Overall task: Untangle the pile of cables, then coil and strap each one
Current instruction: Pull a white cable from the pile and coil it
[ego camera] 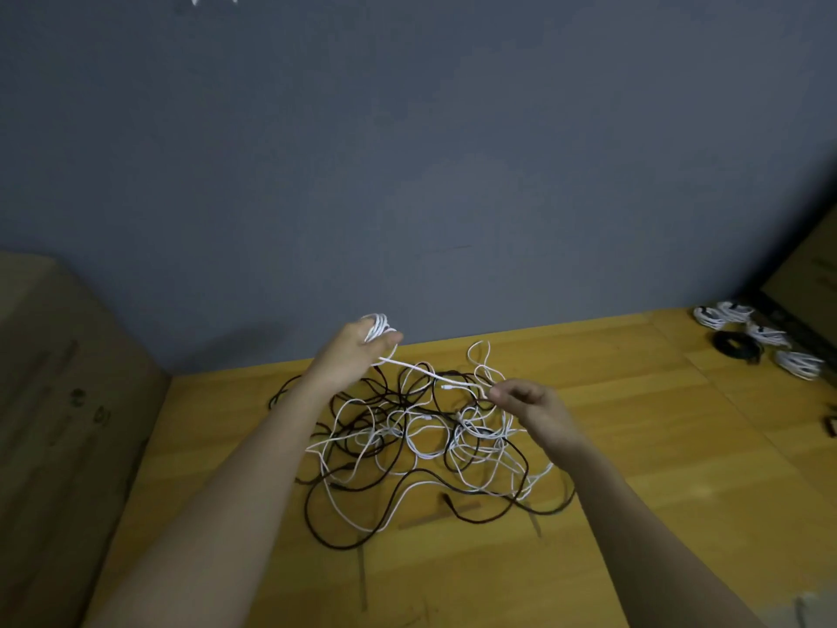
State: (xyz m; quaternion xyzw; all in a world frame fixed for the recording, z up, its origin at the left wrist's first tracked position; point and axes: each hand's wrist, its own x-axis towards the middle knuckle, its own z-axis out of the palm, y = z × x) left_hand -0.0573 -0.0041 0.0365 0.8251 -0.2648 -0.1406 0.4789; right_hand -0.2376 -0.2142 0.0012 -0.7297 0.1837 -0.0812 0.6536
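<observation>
5 strapped cable coils (752, 335) lie upper right; left hand (358, 351) holds a part-wound thin white cable (410, 365), right hand's fingers (507, 392) pinch it; tangled black-and-white cable pile (421, 441) remains.

— What does the person wear on the arms?
— Nothing: both forearms are bare to the frame's lower edge, and left hand (358, 351) and right hand (534, 407) ungloved, no rings visible.
</observation>
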